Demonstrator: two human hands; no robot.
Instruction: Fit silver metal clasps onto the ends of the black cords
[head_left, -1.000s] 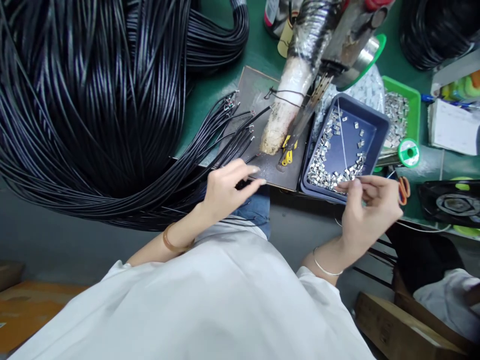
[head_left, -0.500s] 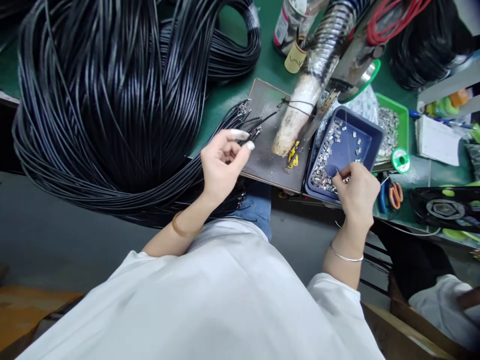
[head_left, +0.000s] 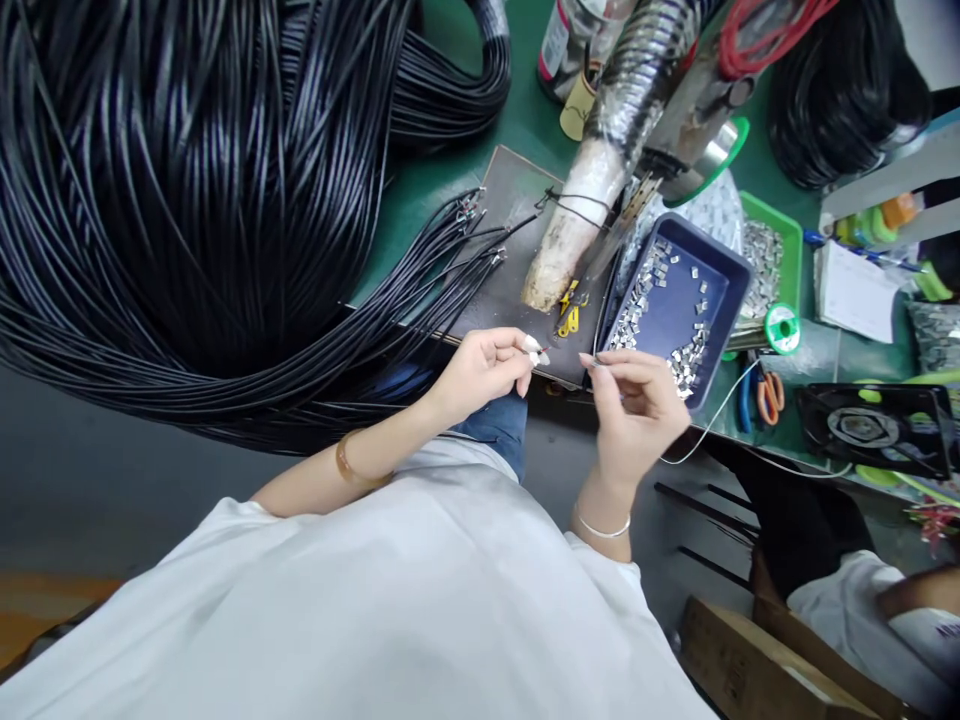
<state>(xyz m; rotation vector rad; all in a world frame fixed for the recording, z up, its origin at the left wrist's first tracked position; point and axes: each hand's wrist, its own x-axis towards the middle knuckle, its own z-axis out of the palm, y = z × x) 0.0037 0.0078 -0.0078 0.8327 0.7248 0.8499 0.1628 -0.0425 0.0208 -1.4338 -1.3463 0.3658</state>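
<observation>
My left hand (head_left: pixel 495 372) is closed in a pinch on a black cable's end, where a bit of red wire (head_left: pixel 545 349) and something small and silvery show at the fingertips. Just to its right, my right hand (head_left: pixel 636 405) pinches a thin solder wire (head_left: pixel 709 428), which loops back toward a green-rimmed spool (head_left: pixel 782 328). Whether a small metal part is also between the right fingertips I cannot make out. The two hands face each other, apart, at the table's front edge. Behind the right hand lies a blue tray (head_left: pixel 720 262) of small metal pieces (head_left: pixel 637 305).
Bundled black cables (head_left: pixel 202 200) fill the left, their ends fanned over a brown board (head_left: pixel 517 190). A wrapped duct (head_left: pixel 577 210) reaches over the board beside a yellow-handled tool (head_left: pixel 570 312). A green tray (head_left: pixel 787 235), pliers (head_left: pixel 770 397) and a fan (head_left: pixel 874 428) stand right. Another person (head_left: pixel 855 610) sits nearby.
My right hand has left the blue tray and moved left, toward my left hand. My left hand has come down and right from the board, now pinching a cable end. The view has shifted slightly.
</observation>
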